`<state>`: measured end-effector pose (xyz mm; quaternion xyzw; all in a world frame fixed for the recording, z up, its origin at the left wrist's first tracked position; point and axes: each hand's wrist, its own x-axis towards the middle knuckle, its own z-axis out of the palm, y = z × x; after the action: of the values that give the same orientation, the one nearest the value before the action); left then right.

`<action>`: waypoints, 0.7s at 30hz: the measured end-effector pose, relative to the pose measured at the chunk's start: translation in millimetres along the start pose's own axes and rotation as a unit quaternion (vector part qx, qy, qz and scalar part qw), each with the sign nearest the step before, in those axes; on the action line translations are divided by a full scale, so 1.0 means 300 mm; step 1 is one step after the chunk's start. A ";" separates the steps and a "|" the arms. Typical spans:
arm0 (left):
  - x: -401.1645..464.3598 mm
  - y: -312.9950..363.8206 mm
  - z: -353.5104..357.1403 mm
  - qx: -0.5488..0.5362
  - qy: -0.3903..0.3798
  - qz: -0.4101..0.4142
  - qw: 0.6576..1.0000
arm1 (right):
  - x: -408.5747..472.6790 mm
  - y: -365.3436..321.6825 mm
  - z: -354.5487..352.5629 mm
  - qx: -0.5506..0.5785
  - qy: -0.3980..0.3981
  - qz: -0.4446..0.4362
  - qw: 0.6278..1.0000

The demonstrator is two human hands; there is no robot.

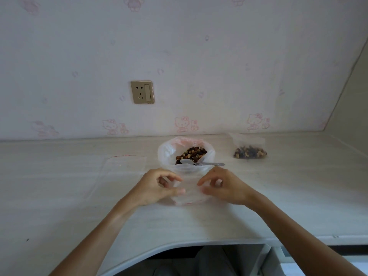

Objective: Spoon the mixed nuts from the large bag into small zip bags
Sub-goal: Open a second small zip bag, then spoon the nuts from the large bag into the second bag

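Observation:
The large white plastic bag [166,154] stands open on the desk, with mixed nuts [192,153] showing inside. A metal spoon [201,162] lies across its front rim, bowl to the left. Just in front of the bag lies a small clear zip bag [190,196] with a red strip. My left hand [157,187] pinches its left side and my right hand [224,186] pinches its right side, fingers curled. A filled small zip bag [250,150] sits at the back right. An empty clear zip bag [119,172] lies flat to the left.
The pale desk [59,196] runs to a wall with a power socket [142,92]. The desk's front edge curves inward near my body. A side wall closes off the right.

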<state>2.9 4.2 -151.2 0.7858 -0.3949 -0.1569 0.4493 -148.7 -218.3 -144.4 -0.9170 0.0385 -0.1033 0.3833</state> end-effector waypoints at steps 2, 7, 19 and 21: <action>-0.004 0.022 -0.015 -0.049 0.055 -0.002 0.997 | -0.003 -0.008 -0.020 0.133 0.067 0.020 0.989; 0.038 0.062 -0.067 -0.073 0.178 0.009 0.981 | 0.064 -0.006 -0.082 0.099 0.270 0.066 0.955; 0.327 0.029 -0.036 0.089 0.174 -0.105 0.975 | 0.174 0.081 -0.032 0.108 0.150 0.259 0.948; 0.353 0.006 -0.005 0.119 0.167 -0.137 0.969 | 0.176 0.072 -0.031 0.237 0.170 0.258 0.921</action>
<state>70.5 -76.1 -137.5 0.8954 -0.2188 -0.0354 0.3862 -99.0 -247.8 -144.9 -0.7267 0.3125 -0.1611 0.5902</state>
